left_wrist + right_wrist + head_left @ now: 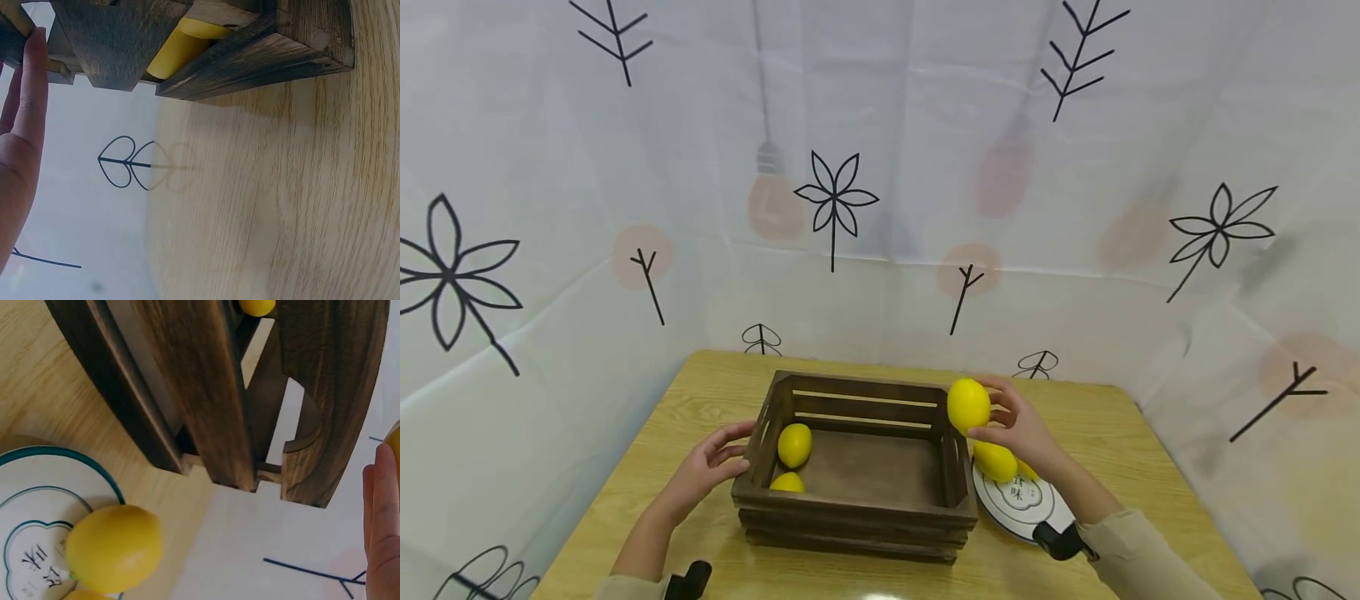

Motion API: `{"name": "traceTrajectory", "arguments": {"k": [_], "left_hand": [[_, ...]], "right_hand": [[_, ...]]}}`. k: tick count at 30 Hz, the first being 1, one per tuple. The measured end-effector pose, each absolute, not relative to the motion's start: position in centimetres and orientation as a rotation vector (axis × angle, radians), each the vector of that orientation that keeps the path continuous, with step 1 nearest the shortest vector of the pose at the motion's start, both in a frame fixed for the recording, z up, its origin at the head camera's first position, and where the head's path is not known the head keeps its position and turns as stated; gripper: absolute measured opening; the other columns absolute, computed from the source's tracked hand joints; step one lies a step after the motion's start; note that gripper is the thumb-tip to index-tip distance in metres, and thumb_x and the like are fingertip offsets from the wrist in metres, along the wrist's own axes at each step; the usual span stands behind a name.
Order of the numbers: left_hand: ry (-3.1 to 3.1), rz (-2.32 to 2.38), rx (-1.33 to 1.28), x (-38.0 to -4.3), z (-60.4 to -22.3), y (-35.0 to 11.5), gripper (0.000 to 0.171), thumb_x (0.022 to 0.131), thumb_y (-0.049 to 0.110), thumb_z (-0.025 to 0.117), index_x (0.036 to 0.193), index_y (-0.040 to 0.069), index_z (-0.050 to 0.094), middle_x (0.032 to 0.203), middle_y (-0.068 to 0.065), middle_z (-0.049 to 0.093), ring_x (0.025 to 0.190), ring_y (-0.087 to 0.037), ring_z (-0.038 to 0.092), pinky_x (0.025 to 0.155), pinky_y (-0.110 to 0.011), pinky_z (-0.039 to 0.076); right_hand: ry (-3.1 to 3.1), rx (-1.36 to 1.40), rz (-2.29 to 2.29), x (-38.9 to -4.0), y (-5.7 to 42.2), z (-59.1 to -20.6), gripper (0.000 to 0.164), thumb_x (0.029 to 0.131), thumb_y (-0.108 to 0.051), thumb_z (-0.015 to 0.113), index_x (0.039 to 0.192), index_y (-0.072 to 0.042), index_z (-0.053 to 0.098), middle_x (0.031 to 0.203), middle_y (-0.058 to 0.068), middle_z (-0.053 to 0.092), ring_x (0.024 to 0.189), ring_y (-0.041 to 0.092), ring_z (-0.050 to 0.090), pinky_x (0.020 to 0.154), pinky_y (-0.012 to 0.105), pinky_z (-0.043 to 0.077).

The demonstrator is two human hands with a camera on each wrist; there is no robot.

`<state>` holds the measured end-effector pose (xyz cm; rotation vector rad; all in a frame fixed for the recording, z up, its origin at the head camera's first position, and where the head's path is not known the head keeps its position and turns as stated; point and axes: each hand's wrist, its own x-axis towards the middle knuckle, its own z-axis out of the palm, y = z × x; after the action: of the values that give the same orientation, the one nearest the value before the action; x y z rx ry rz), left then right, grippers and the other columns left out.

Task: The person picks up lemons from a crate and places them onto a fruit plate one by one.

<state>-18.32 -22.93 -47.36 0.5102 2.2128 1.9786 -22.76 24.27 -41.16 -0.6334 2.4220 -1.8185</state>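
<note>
A dark brown wooden crate (880, 517) with slatted sides stands mid-table. Inside, along its left side, lie two yellow lemons, one whole in sight (794, 445) and one partly hidden by the front wall. My left hand (703, 467) touches the crate's left end with its fingers extended. Above the crate's right end, my right hand (1018, 425) pinches a lemon (968, 406) between thumb and fingers. Below that hand, more lemons (996, 462) sit on a white plate (62, 470) with a green rim and dark writing.
The light wood table (700, 392) meets a pale patterned cloth (880, 308) at its back and sides. The plate stands close against the crate's right end. A black wrist strap (1060, 540) circles the right sleeve, and another (688, 581) the left.
</note>
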Motion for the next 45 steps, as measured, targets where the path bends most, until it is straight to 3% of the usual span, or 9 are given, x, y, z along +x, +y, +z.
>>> {"name": "traceTrajectory", "arguments": {"k": [7, 14, 20, 30, 36, 45], "left_hand": [[2.209, 1.972, 0.502, -18.2, -47.3, -22.9, 0.056, 0.093, 0.011, 0.057, 0.142, 0.002, 0.032, 0.138, 0.001, 0.037, 0.113, -0.009, 0.049, 0.087, -0.028, 0.046], [2.217, 1.978, 0.523, -18.3, -47.2, -23.0, 0.055, 0.093, 0.009, 0.056, 0.142, 0.001, 0.032, 0.137, 0.004, 0.039, 0.115, -0.016, 0.047, 0.087, -0.028, 0.047], [2.205, 1.992, 0.51, -18.2, -47.4, -22.9, 0.055, 0.093, 0.008, 0.056, 0.141, 0.0, 0.032, 0.135, 0.006, 0.04, 0.113, -0.012, 0.048, 0.087, -0.027, 0.046], [2.22, 1.994, 0.502, -18.3, -47.5, -22.9, 0.053, 0.093, 0.007, 0.056, 0.141, 0.001, 0.033, 0.135, 0.006, 0.04, 0.114, -0.012, 0.048, 0.088, -0.026, 0.046], [2.218, 1.993, 0.499, -18.1, -47.4, -22.9, 0.054, 0.093, 0.008, 0.056, 0.141, 0.0, 0.033, 0.137, 0.004, 0.039, 0.114, -0.012, 0.048, 0.088, -0.025, 0.045], [2.232, 1.986, 0.477, -18.2, -47.4, -22.9, 0.055, 0.092, 0.009, 0.057, 0.141, 0.0, 0.033, 0.135, 0.006, 0.04, 0.114, -0.01, 0.048, 0.088, -0.024, 0.045]], "right_hand": [[2.45, -0.503, -1.831, -22.3, 25.4, -42.4, 0.069, 0.08, -0.006, 0.073, 0.138, -0.007, 0.035, 0.121, 0.025, 0.046, 0.102, 0.035, 0.055, 0.078, 0.032, 0.051], [2.483, -0.44, -1.832, -21.5, 26.7, -43.5, 0.069, 0.081, -0.006, 0.071, 0.139, -0.007, 0.033, 0.122, 0.026, 0.045, 0.103, 0.034, 0.055, 0.078, 0.029, 0.05], [2.491, -0.359, -1.838, -20.6, 27.8, -44.3, 0.071, 0.082, -0.007, 0.07, 0.14, -0.005, 0.03, 0.123, 0.027, 0.043, 0.108, 0.041, 0.051, 0.078, 0.029, 0.05], [2.487, -0.224, -1.892, -19.8, 29.7, -47.2, 0.072, 0.083, -0.005, 0.07, 0.14, -0.004, 0.027, 0.122, 0.024, 0.041, 0.095, 0.006, 0.057, 0.076, 0.026, 0.051], [2.518, -0.14, -1.903, -19.2, 30.8, -48.5, 0.071, 0.082, -0.005, 0.07, 0.139, -0.004, 0.027, 0.12, 0.02, 0.043, 0.094, 0.004, 0.056, 0.076, 0.023, 0.05], [2.519, 0.058, -1.827, -19.3, 32.5, -49.6, 0.077, 0.082, -0.006, 0.071, 0.143, -0.003, 0.023, 0.127, 0.027, 0.04, 0.093, 0.009, 0.057, 0.078, 0.024, 0.048]]}}
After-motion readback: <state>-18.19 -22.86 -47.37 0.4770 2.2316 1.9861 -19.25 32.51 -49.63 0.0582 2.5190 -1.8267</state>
